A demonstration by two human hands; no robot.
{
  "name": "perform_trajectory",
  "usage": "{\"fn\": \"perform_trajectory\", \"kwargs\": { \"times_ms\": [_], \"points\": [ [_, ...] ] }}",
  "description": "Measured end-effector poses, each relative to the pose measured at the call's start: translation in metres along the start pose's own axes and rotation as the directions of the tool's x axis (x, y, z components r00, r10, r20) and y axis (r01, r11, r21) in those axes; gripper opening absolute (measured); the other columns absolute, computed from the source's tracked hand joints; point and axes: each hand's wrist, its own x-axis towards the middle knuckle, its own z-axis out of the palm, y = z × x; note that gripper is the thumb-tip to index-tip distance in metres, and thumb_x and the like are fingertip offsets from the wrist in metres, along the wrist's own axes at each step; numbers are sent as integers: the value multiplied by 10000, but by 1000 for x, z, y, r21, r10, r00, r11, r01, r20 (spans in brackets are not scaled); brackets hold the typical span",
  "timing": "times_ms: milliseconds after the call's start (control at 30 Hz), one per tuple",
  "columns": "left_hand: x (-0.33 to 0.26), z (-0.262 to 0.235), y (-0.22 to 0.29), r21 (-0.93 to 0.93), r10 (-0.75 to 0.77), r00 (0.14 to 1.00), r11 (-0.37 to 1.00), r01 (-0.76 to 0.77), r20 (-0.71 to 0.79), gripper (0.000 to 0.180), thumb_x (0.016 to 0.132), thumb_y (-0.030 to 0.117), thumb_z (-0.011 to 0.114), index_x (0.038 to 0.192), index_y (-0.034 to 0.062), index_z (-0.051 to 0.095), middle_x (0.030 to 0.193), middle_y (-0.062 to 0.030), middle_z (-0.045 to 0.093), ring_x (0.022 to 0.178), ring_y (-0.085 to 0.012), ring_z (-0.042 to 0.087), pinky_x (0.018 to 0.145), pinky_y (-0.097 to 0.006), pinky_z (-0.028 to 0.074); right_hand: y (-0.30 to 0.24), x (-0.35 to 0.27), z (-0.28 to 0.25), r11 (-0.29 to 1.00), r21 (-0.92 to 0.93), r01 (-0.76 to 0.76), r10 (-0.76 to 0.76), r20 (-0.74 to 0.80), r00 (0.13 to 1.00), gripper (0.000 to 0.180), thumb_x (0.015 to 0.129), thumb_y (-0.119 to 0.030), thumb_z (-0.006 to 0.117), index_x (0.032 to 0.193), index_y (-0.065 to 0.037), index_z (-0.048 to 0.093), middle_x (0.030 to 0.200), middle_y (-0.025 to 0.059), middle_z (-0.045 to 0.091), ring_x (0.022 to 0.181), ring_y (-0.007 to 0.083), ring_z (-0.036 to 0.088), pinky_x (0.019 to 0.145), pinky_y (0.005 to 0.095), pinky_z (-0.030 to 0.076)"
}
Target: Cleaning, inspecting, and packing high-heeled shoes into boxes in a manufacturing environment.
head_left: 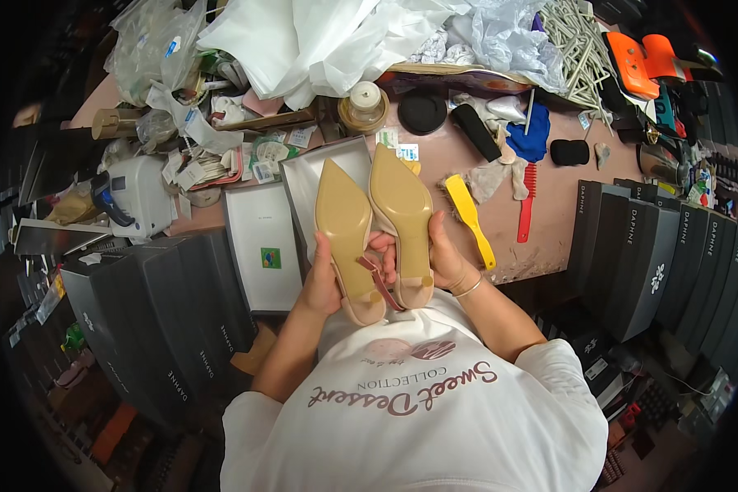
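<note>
Two pointed high-heeled shoes are held up side by side with their tan soles facing me and their toes pointing away. My left hand (326,275) is closed round the left shoe (342,217), thumb along its edge. The right shoe (402,201) is gripped by my right hand (447,250), thumb on the outer side. Fingers of both hands curl behind the shoes and are partly hidden. A dark reddish strap (382,285) hangs between the heels. Just behind the shoes lies an open white shoebox (297,168), with its pale lid (258,230) beside it.
A yellow-handled brush (470,220) and a red comb (529,205) lie on the pink table (541,246) at right. Grey shoeboxes stand in rows at left (152,320) and right (631,254). A pump bottle (363,107), black round pad (422,112) and white paper (320,45) lie farther back.
</note>
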Motion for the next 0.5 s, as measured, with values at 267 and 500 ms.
{"fn": "perform_trajectory", "kwargs": {
  "times_ms": [267, 500],
  "points": [
    [-11, -2, -10, -36, -18, 985, 999, 11, -170, 895, 886, 724, 179, 1267, -25, 486, 1112, -129, 568, 898, -181, 578, 765, -343, 532, -5, -25, 8, 979, -199, -36, 4, -155, 988, 934, 817, -780, 255, 1232, 22, 490, 881, 97, 612, 788, 178, 627, 722, 319, 526],
    [-36, 5, -9, -90, 98, 970, 989, -121, -224, 935, 862, 751, 235, 1289, -58, 429, 1139, -152, 555, 908, -206, 578, 755, -319, 506, 0, -60, -27, -176, -915, -362, -549, -214, 808, 618, 915, -457, 512, 1236, 70, 480, 1113, 222, 570, 999, 311, 580, 854, 388, 469]
  ]
}}
